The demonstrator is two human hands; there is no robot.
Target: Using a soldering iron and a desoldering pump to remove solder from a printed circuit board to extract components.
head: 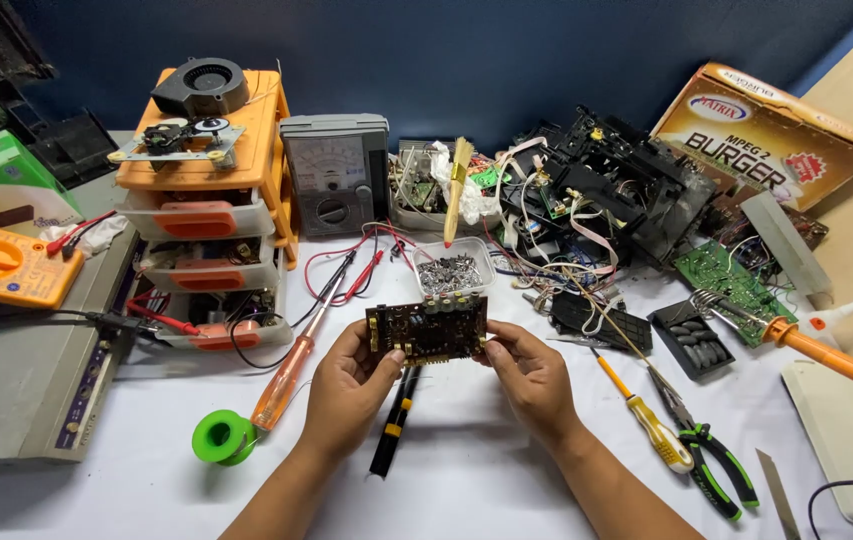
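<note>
White bench point(466, 470), circuit board point(427, 327) in fingers point(386, 352)

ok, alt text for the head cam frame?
Both bare hands, left hand and right hand, hold a small brown circuit board by its ends above a white table cluttered with screwdrivers, pliers, a soldering iron and electronic scrap.

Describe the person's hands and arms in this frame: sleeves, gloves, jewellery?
Both arms are bare up to the frame edge, no sleeves in view. Left hand and right hand have no gloves; no rings, watch or wristbands visible. Short, unpainted fingernails. No cables or markings on them.
</note>
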